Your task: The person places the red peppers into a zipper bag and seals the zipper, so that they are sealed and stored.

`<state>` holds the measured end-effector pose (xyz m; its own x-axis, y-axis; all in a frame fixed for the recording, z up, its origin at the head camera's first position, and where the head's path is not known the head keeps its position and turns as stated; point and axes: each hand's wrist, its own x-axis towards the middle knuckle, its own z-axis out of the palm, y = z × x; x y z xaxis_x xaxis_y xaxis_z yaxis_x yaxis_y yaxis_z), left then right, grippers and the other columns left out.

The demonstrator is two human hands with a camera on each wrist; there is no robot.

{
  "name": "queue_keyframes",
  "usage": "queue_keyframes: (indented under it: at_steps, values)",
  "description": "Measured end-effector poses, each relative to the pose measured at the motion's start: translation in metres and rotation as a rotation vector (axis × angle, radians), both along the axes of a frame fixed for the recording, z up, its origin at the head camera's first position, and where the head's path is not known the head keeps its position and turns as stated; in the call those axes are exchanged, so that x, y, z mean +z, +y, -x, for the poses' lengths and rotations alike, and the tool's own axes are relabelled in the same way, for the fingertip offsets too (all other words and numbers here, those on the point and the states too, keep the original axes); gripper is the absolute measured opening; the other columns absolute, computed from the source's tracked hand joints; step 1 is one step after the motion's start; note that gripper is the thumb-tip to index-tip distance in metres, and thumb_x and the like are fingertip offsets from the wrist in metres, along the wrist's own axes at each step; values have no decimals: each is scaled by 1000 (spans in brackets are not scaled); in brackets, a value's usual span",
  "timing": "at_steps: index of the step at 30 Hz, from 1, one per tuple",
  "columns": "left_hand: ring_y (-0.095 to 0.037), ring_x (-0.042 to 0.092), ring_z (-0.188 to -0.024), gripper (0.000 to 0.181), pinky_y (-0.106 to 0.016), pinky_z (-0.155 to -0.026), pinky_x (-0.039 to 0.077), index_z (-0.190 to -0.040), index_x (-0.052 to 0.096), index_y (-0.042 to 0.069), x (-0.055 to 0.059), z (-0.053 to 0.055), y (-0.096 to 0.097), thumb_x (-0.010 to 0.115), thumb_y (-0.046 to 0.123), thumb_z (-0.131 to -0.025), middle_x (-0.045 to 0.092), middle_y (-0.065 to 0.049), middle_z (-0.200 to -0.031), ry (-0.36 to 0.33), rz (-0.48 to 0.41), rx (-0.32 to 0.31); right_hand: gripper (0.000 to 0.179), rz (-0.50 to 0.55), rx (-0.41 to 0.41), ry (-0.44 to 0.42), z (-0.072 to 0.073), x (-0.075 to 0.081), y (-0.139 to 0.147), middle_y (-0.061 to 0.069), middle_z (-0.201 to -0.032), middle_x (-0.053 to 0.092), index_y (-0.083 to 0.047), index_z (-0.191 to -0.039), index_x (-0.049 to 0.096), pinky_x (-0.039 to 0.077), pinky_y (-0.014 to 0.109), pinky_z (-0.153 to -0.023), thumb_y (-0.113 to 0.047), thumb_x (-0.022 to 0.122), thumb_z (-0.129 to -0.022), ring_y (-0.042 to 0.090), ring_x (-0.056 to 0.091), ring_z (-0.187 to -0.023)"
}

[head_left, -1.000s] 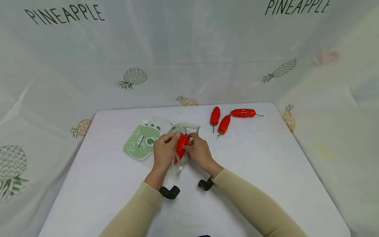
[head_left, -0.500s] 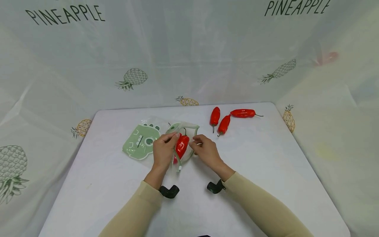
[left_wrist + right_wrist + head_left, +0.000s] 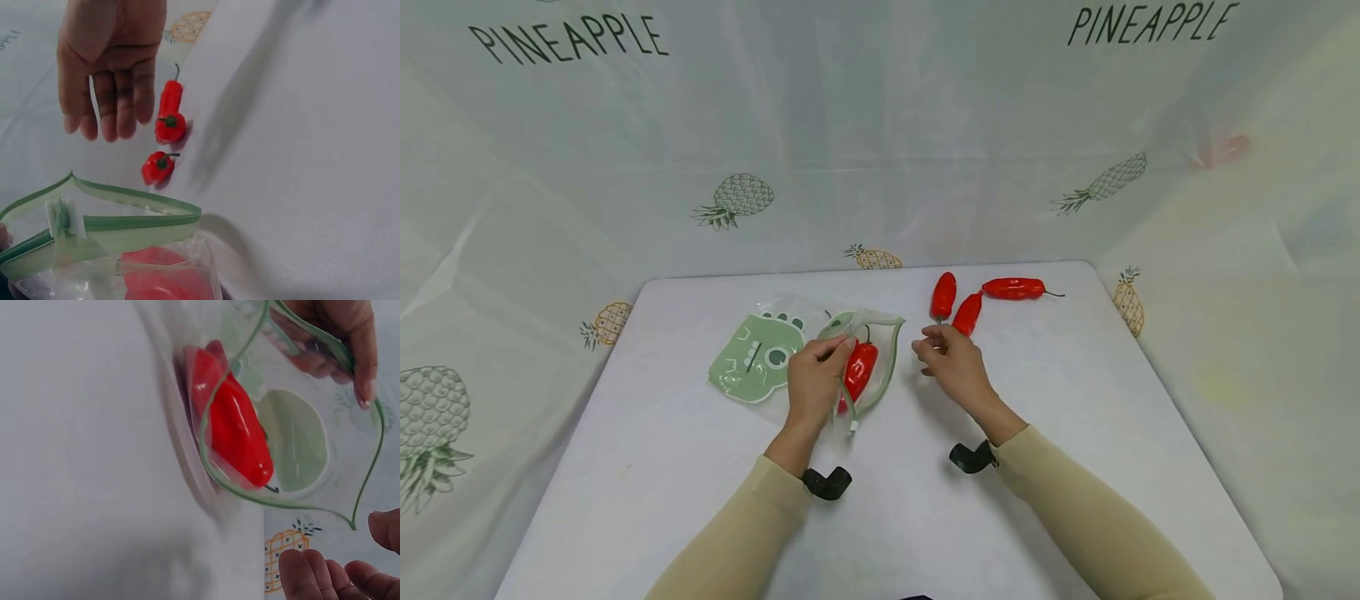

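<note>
My left hand (image 3: 812,379) pinches the rim of a clear zip bag (image 3: 150,231) with a green zip edge. The bag's mouth gapes toward the right hand. Inside lies a red pepper (image 3: 240,434), its stem near the opening. My right hand (image 3: 958,367) hovers right of the bag, fingers loosely bent and holding nothing; in the left wrist view its palm and fingers show. Just beyond it on the table are three more red peppers: one upright (image 3: 943,294), one slanted and partly covered by the hand (image 3: 967,314), and one lying sideways (image 3: 1013,288).
Left of the bag, clear plastic with a green cartoon face (image 3: 758,358) lies on the white table (image 3: 1075,467). A pineapple-print sheet (image 3: 880,108) hangs behind the table's far edge. Black curved pieces (image 3: 827,483) sit at both wrists.
My right hand has let go of the pepper in the bag and moved right, toward the loose peppers. The bag's mouth has spread wider. My left hand keeps its pinch.
</note>
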<state>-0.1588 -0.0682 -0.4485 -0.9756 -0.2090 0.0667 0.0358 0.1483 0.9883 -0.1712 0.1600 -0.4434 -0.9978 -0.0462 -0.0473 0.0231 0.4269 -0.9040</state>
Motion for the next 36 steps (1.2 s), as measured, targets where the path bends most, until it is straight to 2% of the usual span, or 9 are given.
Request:
queue_keyframes:
  at_steps: [12, 23, 30, 33, 36]
  values:
    - [-19, 67, -95, 21, -14, -73, 53, -115, 82, 8, -4, 2, -3, 76, 19, -98, 74, -10, -104, 40, 103, 1, 46, -37, -33, 26, 13, 4, 18, 16, -119, 73, -3, -140, 60, 65, 39, -82, -31, 66, -105, 39, 75, -103]
    - [-19, 68, -97, 18, -16, -75, 53, -113, 84, 14, -8, 2, -4, 77, 20, -97, 76, -6, -107, 29, 111, -3, 46, -123, -98, 17, 31, -2, 48, 17, -120, 71, 0, -140, 59, 64, 42, -85, -30, 65, -106, 34, 75, -94]
    - [-17, 67, -96, 17, -15, -75, 53, -112, 84, 15, -10, 0, -3, 77, 21, -97, 76, -6, -106, 30, 114, -3, 53, -164, -136, -26, 44, -5, 64, 18, -127, 67, 0, -146, 53, 61, 40, -87, -33, 64, -105, 35, 72, -102]
    - [-16, 67, -94, 17, -15, -74, 52, -111, 84, 14, -11, 0, -3, 77, 20, -97, 76, -5, -105, 35, 104, -2, 58, -179, -148, -26, 50, -7, 69, 20, -132, 63, -1, -150, 49, 60, 45, -90, -35, 63, -105, 35, 70, -106]
    - [-15, 66, -93, 16, -15, -73, 53, -110, 85, 14, -12, 0, -3, 78, 22, -97, 76, -3, -105, 30, 91, -3, 64, -173, -148, -51, 55, -8, 74, 23, -142, 57, -2, -156, 42, 59, 51, -97, -35, 63, -105, 38, 66, -118]
